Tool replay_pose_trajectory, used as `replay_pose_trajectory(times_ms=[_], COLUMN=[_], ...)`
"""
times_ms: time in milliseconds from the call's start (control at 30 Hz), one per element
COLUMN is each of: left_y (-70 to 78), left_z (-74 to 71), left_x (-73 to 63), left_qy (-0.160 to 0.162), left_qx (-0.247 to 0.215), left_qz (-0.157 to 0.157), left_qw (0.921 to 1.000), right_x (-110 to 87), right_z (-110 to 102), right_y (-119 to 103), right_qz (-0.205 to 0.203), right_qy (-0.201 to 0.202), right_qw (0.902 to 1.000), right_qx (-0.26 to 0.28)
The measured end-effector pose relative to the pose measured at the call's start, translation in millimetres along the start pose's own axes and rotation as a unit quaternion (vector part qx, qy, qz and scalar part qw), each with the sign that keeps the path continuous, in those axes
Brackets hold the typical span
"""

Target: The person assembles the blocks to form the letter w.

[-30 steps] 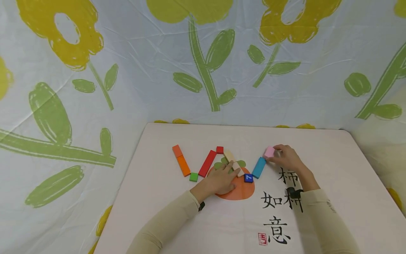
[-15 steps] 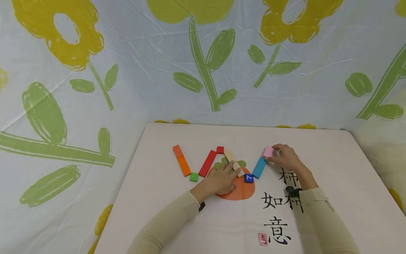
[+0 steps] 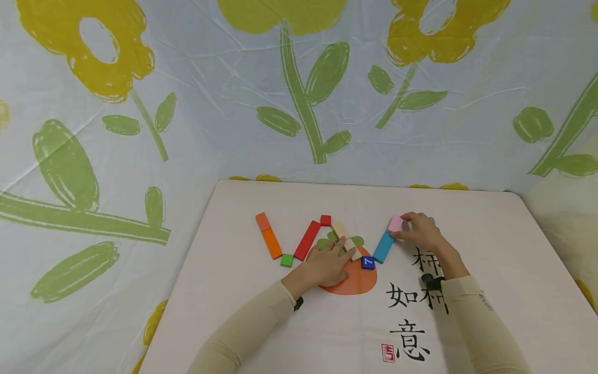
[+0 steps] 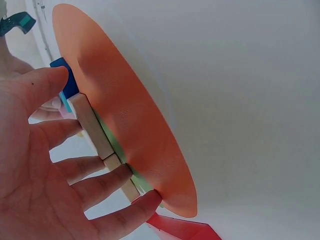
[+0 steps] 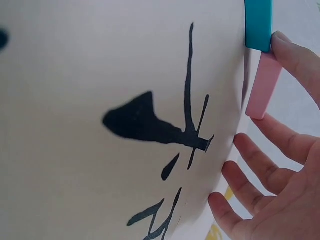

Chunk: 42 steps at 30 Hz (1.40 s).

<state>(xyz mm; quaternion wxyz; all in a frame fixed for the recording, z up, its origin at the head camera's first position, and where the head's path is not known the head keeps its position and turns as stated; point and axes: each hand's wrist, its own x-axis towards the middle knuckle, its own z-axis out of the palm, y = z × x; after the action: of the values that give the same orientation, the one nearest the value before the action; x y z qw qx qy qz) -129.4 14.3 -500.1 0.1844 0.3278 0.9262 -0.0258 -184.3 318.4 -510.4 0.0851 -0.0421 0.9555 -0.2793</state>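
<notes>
My right hand [image 3: 422, 231] pinches a pink block [image 3: 395, 223] between thumb and index finger. In the right wrist view the pink block [image 5: 264, 85] meets the end of a light blue block [image 5: 258, 25]. My left hand [image 3: 327, 265] lies with its fingers spread over the row's middle, fingertips at two pale wooden blocks [image 3: 352, 249]. The left wrist view has the thumb beside the dark blue block [image 4: 65, 77], marked 7 in the head view. Leftward the zigzag runs through a red cube [image 3: 325, 221], a long red block [image 3: 307, 240], a green cube [image 3: 287, 260] and orange blocks [image 3: 271, 241].
The pale tabletop [image 3: 233, 311] carries a printed orange persimmon [image 3: 359, 280] and black brush characters [image 3: 406, 332]. A flower-printed cloth [image 3: 210, 104] hangs behind and at the left. The table's back edge lies just beyond the blocks.
The pink block has shifted slightly left, up to the light blue block's end, with my right hand. My left hand stays put.
</notes>
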Motion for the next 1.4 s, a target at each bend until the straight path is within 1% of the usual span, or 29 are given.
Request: replay_pose_trajectory(times_ms=[233, 567, 933, 1167, 1400], left_y=[0.3, 0.0, 0.8, 1.2, 1.5], left_z=[2.4, 1.2, 1.8, -0.6, -0.7], left_x=[1.8, 2.6, 2.6, 0.9, 0.3], left_qy=[-0.006, -0.008, -0.009, -0.009, -0.007], left_qx=[0.004, 0.007, 0.007, 0.006, 0.010], left_qz=[-0.005, -0.006, -0.010, -0.009, -0.005], left_qw=[1.0000, 0.9999, 0.9999, 0.9999, 0.9999], right_x=[4.1, 2.4, 1.8, 0.5, 2.1], right_z=[1.6, -2.4, -1.3, -2.6, -0.7], right_y=[4.5, 0.0, -0.7, -2.0, -0.1], right_qz=[0.009, 0.017, 0.008, 0.015, 0.010], right_qy=[-0.012, -0.014, -0.014, -0.014, -0.015], right_qw=[0.9998, 0.9995, 0.9997, 0.9997, 0.9997], right_qx=[-0.013, -0.021, -0.019, -0.014, -0.018])
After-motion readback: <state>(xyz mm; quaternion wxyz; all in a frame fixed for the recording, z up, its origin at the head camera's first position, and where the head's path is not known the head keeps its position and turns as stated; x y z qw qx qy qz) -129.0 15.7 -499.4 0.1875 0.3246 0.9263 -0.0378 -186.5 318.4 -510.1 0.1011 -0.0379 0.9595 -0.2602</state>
